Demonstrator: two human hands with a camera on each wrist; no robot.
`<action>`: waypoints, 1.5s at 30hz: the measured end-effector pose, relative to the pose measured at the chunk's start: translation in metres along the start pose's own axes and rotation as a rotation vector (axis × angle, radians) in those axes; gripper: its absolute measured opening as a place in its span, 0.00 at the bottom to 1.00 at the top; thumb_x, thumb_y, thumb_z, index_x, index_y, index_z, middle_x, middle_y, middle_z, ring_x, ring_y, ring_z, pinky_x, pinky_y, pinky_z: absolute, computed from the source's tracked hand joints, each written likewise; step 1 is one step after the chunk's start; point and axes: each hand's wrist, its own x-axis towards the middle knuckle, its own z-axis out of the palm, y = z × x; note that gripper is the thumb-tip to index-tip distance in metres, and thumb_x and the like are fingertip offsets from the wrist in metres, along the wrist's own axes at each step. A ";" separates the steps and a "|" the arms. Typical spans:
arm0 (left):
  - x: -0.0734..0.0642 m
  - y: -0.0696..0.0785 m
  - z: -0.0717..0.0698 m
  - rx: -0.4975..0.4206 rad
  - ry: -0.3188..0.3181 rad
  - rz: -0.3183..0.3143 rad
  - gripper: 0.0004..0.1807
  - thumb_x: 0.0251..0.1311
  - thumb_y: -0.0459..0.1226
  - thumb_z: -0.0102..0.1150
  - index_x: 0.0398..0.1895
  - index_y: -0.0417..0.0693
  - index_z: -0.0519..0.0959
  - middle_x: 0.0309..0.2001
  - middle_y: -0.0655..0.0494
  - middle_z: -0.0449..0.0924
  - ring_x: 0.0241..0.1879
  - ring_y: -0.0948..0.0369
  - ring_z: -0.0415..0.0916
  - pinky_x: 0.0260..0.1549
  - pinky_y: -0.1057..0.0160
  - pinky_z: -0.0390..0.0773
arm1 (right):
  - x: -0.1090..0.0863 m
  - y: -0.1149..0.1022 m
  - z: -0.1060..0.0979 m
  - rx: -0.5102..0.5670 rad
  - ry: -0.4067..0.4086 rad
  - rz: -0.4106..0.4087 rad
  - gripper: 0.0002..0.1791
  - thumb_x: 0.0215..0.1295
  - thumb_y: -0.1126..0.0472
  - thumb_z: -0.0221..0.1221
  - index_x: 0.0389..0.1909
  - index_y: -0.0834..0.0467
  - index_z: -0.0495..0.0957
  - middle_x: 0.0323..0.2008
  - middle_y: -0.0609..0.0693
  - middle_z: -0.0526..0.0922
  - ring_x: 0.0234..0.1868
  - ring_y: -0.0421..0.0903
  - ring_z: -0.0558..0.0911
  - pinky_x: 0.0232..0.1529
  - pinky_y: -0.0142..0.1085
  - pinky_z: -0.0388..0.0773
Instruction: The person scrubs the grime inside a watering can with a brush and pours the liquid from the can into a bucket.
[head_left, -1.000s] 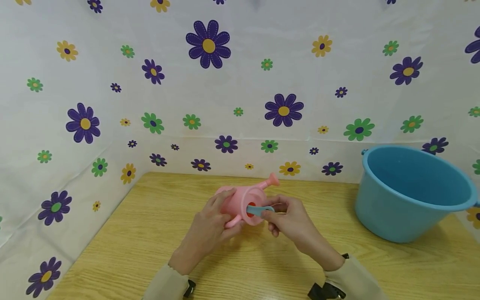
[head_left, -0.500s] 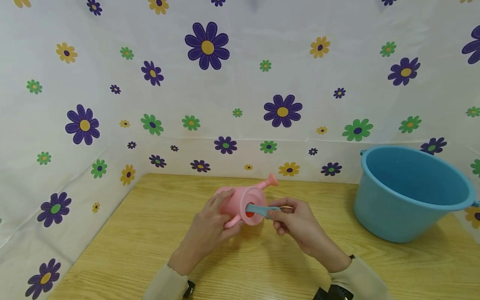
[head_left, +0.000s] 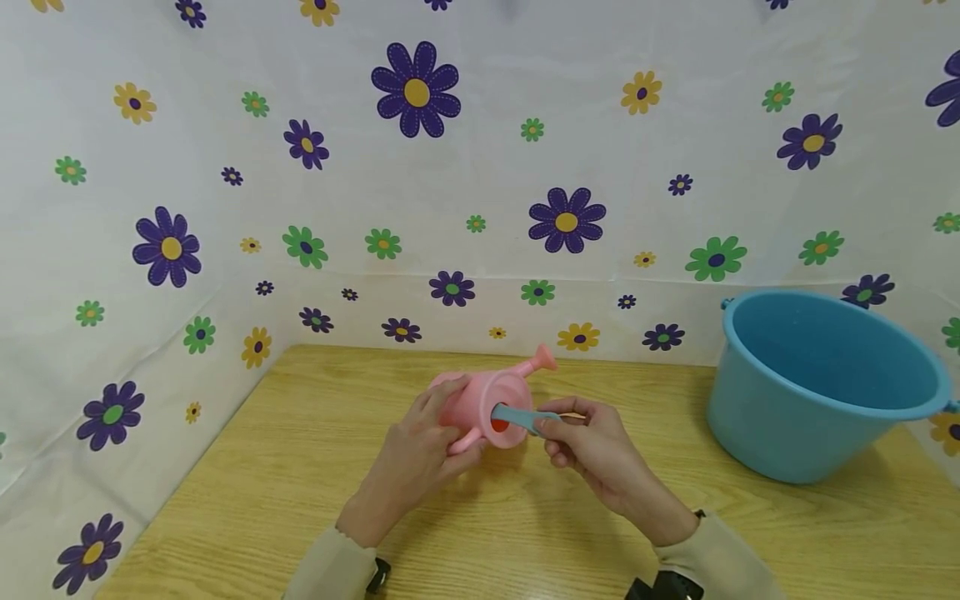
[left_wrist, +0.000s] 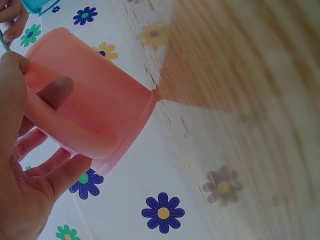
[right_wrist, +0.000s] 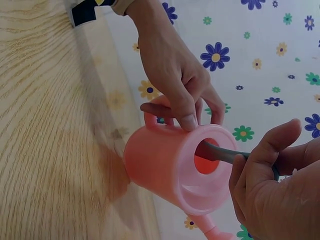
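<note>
A small pink watering can (head_left: 467, 410) lies tipped on its side above the wooden table, its round opening turned to the right and its inside red-orange. My left hand (head_left: 417, 443) grips it at the handle (left_wrist: 67, 130), with fingers across the body and rim. In the opening sits a long, slim blue handle (head_left: 516, 417), slanting out to the right. My right hand (head_left: 604, 448) pinches the outer end of this handle between thumb and fingers. The handle's inner end is hidden inside the can (right_wrist: 152, 160), so I cannot tell what tool it belongs to.
A large blue bucket (head_left: 765, 417) stands on the right side of the wooden table (head_left: 315, 500). Behind the table and along its left side hangs a white sheet (head_left: 480, 167) printed with flowers. The can's pink spout (head_left: 542, 358) points toward the back right.
My right hand has shifted slightly right, drawing a bit more of the blue handle out of the opening, then held still. The left hand and the can have stayed in place.
</note>
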 end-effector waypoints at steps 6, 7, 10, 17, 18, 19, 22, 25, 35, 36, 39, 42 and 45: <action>0.001 0.000 0.000 0.002 0.000 0.001 0.22 0.63 0.49 0.66 0.12 0.51 0.78 0.68 0.50 0.71 0.69 0.50 0.70 0.39 0.58 0.90 | 0.004 0.003 0.004 0.000 0.011 -0.014 0.15 0.71 0.68 0.59 0.55 0.70 0.73 0.25 0.48 0.80 0.22 0.37 0.72 0.22 0.23 0.72; 0.001 0.000 0.000 0.002 0.000 0.001 0.22 0.62 0.49 0.66 0.12 0.51 0.78 0.68 0.50 0.71 0.69 0.50 0.70 0.38 0.59 0.90 | 0.005 0.003 0.005 0.001 0.011 -0.016 0.16 0.71 0.68 0.59 0.55 0.70 0.73 0.25 0.47 0.80 0.22 0.37 0.72 0.22 0.23 0.72; 0.000 0.000 0.000 0.003 -0.003 0.000 0.22 0.62 0.49 0.66 0.12 0.51 0.78 0.68 0.50 0.71 0.69 0.50 0.70 0.38 0.59 0.90 | 0.008 0.005 0.008 0.007 0.019 -0.015 0.15 0.71 0.69 0.59 0.55 0.69 0.74 0.24 0.47 0.79 0.22 0.37 0.72 0.22 0.23 0.72; 0.001 0.000 0.000 -0.013 0.001 -0.002 0.22 0.62 0.48 0.66 0.12 0.51 0.78 0.68 0.50 0.72 0.70 0.50 0.70 0.37 0.59 0.90 | 0.013 0.007 0.014 0.027 0.031 -0.026 0.17 0.70 0.69 0.60 0.56 0.70 0.74 0.25 0.48 0.80 0.22 0.37 0.72 0.23 0.23 0.72; 0.001 0.000 0.000 -0.013 0.003 -0.002 0.22 0.62 0.48 0.66 0.12 0.51 0.78 0.68 0.50 0.72 0.70 0.50 0.70 0.36 0.60 0.90 | 0.013 0.007 0.014 0.031 0.031 -0.029 0.17 0.69 0.69 0.61 0.56 0.71 0.74 0.25 0.48 0.79 0.22 0.37 0.72 0.23 0.22 0.72; 0.000 0.000 0.000 -0.013 0.004 -0.001 0.22 0.62 0.48 0.66 0.12 0.51 0.78 0.68 0.49 0.72 0.70 0.50 0.70 0.36 0.60 0.90 | 0.014 0.008 0.015 0.034 0.032 -0.031 0.17 0.69 0.69 0.61 0.56 0.71 0.74 0.24 0.47 0.79 0.22 0.37 0.72 0.23 0.22 0.72; 0.000 0.000 0.001 -0.011 0.007 0.001 0.22 0.62 0.48 0.66 0.12 0.51 0.78 0.67 0.49 0.72 0.70 0.50 0.70 0.34 0.60 0.89 | 0.016 0.009 0.018 0.039 0.036 -0.041 0.18 0.68 0.69 0.61 0.57 0.71 0.74 0.25 0.47 0.79 0.23 0.37 0.73 0.23 0.22 0.72; 0.000 0.000 0.001 -0.008 0.007 0.003 0.22 0.62 0.48 0.65 0.11 0.51 0.77 0.67 0.49 0.72 0.70 0.50 0.70 0.33 0.61 0.89 | 0.019 0.010 0.020 0.043 0.040 -0.048 0.18 0.68 0.69 0.61 0.57 0.71 0.75 0.25 0.47 0.80 0.23 0.36 0.73 0.24 0.22 0.72; 0.001 0.001 0.001 -0.010 0.007 0.002 0.22 0.62 0.47 0.64 0.11 0.51 0.78 0.68 0.50 0.72 0.70 0.50 0.70 0.32 0.61 0.89 | 0.021 0.012 0.025 0.045 0.040 -0.063 0.19 0.69 0.68 0.61 0.57 0.71 0.73 0.27 0.49 0.80 0.23 0.36 0.74 0.24 0.21 0.73; 0.001 0.001 0.001 -0.008 0.007 0.003 0.22 0.62 0.47 0.64 0.12 0.51 0.78 0.68 0.50 0.72 0.70 0.50 0.70 0.32 0.60 0.89 | 0.021 0.011 0.026 0.045 0.041 -0.062 0.19 0.69 0.68 0.61 0.57 0.71 0.73 0.27 0.49 0.80 0.23 0.36 0.74 0.24 0.21 0.73; 0.001 0.001 0.001 -0.005 0.006 0.002 0.22 0.62 0.47 0.64 0.12 0.51 0.78 0.68 0.50 0.72 0.70 0.50 0.70 0.32 0.60 0.89 | 0.020 0.011 0.026 0.044 0.045 -0.062 0.18 0.69 0.68 0.61 0.56 0.71 0.73 0.27 0.50 0.80 0.23 0.37 0.74 0.24 0.21 0.73; 0.001 0.001 0.001 -0.002 0.003 0.001 0.21 0.62 0.47 0.64 0.12 0.51 0.78 0.68 0.49 0.72 0.70 0.49 0.70 0.32 0.60 0.89 | 0.019 0.011 0.026 0.042 0.051 -0.059 0.18 0.69 0.68 0.61 0.57 0.71 0.74 0.28 0.50 0.81 0.23 0.37 0.74 0.24 0.22 0.73; 0.001 0.000 0.001 0.002 0.000 -0.002 0.21 0.62 0.48 0.64 0.12 0.51 0.78 0.68 0.50 0.72 0.70 0.49 0.70 0.31 0.60 0.89 | 0.019 0.011 0.024 0.043 0.052 -0.056 0.19 0.69 0.69 0.61 0.57 0.71 0.74 0.28 0.49 0.81 0.23 0.37 0.74 0.23 0.22 0.73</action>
